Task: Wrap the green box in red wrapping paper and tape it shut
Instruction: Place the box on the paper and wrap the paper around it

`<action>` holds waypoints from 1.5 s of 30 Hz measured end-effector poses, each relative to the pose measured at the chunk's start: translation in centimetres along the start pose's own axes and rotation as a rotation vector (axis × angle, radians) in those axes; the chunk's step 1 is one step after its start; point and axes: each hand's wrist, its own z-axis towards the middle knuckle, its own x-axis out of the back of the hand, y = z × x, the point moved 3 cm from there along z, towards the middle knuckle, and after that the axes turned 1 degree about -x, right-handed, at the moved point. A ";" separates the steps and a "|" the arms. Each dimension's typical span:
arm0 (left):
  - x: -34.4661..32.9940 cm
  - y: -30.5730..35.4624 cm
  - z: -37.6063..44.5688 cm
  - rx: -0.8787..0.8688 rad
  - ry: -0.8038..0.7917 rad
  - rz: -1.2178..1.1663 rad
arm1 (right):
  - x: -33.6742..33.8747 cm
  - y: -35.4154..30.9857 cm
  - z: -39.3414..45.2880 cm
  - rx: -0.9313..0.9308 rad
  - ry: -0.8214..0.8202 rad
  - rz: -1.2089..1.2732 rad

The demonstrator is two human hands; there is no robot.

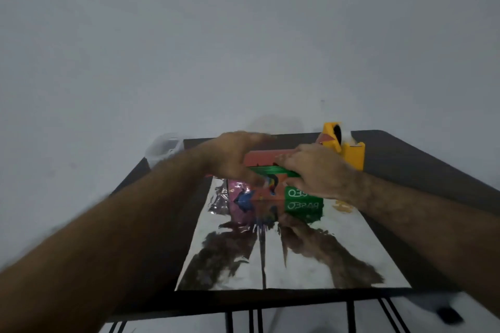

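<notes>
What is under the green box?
The green box sits on a shiny silver sheet, which mirrors the box. The sheet lies on the dark table. The sheet under the box is covered, so it cannot be seen.
</notes>
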 end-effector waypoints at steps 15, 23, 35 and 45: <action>-3.1 2.0 -2.2 0.066 0.048 0.138 | 1.5 3.0 -3.7 -0.085 0.056 -0.019; -3.6 2.0 -2.5 0.086 0.057 0.128 | 2.4 8.5 -1.4 -0.216 -0.178 0.264; -4.1 2.2 -2.7 0.095 0.068 0.123 | 1.3 10.6 -1.5 -0.369 0.192 0.048; -4.2 2.0 -2.6 0.115 0.047 0.122 | 1.3 9.5 3.4 -0.297 -0.140 0.643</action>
